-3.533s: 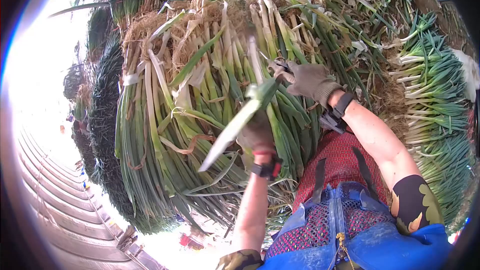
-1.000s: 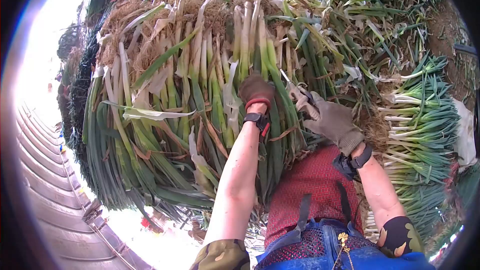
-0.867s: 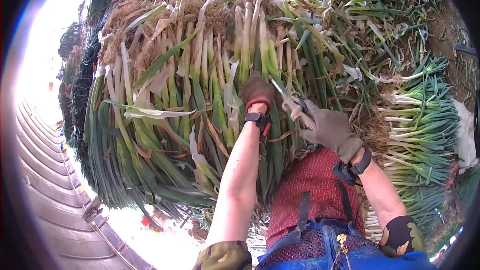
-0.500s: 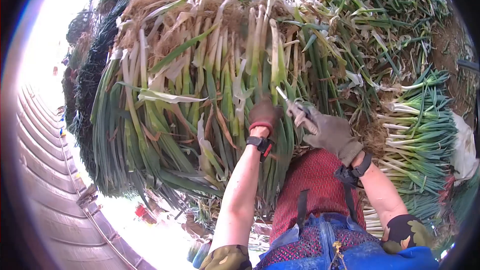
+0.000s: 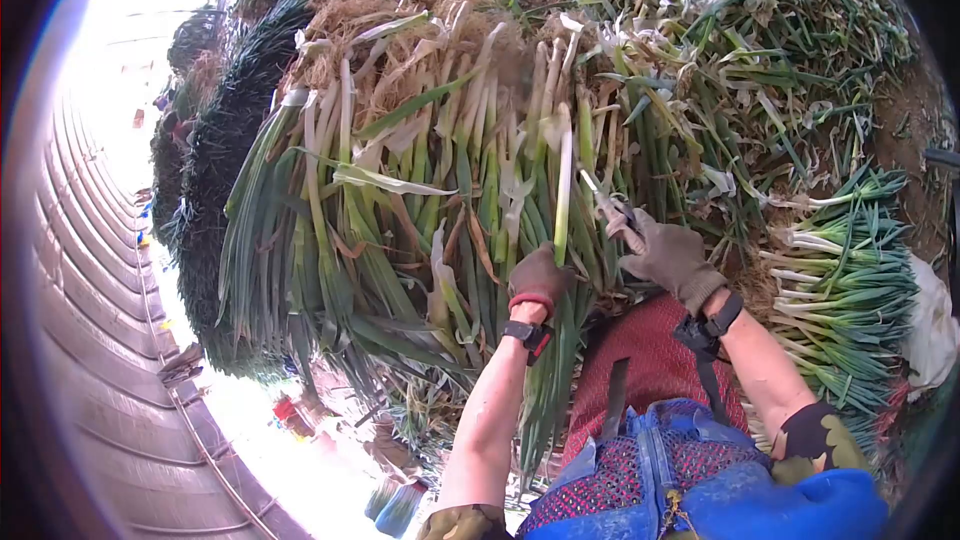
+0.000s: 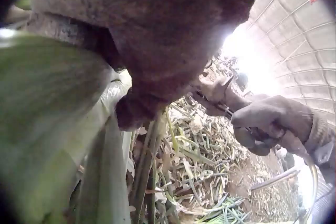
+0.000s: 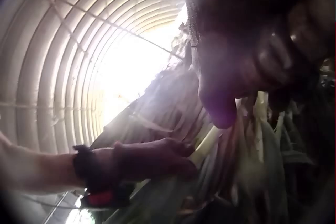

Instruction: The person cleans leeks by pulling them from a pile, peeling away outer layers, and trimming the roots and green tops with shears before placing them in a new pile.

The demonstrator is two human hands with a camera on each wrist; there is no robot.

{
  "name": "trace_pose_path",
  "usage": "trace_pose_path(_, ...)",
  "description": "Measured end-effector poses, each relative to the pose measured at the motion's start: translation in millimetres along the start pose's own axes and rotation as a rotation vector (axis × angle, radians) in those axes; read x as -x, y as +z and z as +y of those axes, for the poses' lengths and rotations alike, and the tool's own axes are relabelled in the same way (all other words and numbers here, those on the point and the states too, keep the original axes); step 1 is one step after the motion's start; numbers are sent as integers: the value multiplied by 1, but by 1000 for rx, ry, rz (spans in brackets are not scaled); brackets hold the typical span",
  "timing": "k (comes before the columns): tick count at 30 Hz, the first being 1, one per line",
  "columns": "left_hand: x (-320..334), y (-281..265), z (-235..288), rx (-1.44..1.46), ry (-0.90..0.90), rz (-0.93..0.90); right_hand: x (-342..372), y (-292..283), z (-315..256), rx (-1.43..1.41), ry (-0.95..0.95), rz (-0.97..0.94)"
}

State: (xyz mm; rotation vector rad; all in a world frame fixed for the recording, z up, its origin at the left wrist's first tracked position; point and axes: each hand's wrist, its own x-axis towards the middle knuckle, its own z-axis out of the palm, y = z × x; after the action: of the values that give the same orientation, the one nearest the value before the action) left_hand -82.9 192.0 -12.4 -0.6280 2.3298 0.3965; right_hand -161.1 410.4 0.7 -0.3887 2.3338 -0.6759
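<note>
Nearest: blue garment (image 5: 640,485) with a mesh panel, then red patterned cloth (image 5: 645,370) over the lap. Black straps on both wrists.

Left hand (image 5: 538,282), gloved with a red cuff: grip closed around one long green onion (image 5: 562,190). Pale shaft projects past the fingers, away from the body; green leaves hang back below the hand. Right wrist view also has the shaft running out of that hand.

Right hand (image 5: 668,258), gloved: fingers curled around a slim tool (image 5: 612,210), light-coloured tip angled toward the shaft, just beside it. Might be a nozzle; the right wrist view is too dim to confirm.

Under and left of the held one: pile of untrimmed onions (image 5: 350,230), tangled brown roots at the far end, leaves toward the person. On the right, a row of smaller onions (image 5: 845,290), white ends facing the pile, white bag (image 5: 935,325) at its outer side.

Farther: leaf scraps (image 5: 770,90) spread over soil; dark green stack (image 5: 215,200) past the pile's left side; ribbed tunnel wall (image 5: 120,370) beyond that.
</note>
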Motion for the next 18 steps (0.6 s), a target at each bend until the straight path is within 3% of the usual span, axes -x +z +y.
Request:
trace_pose_path(2, 5, 10, -10, 45, 29, 2, -10, -2, -1, 54, -37, -123)
trace_pose_path(5, 13, 17, -17, 9, -63, -29, -34, 6, -2, 18, -39, 25)
trace_pose_path(9, 27, 13, -19, 20, -79, -57, -54, 12, -10, 62, -76, -75)
trace_pose_path(13, 39, 6, -22, 96, -114, -87, -77, 18, -10, 28, 68, -5)
trace_pose_path(18, 62, -13, -31, 100, -76, -44, -66, 9, -13, 40, -71, -107)
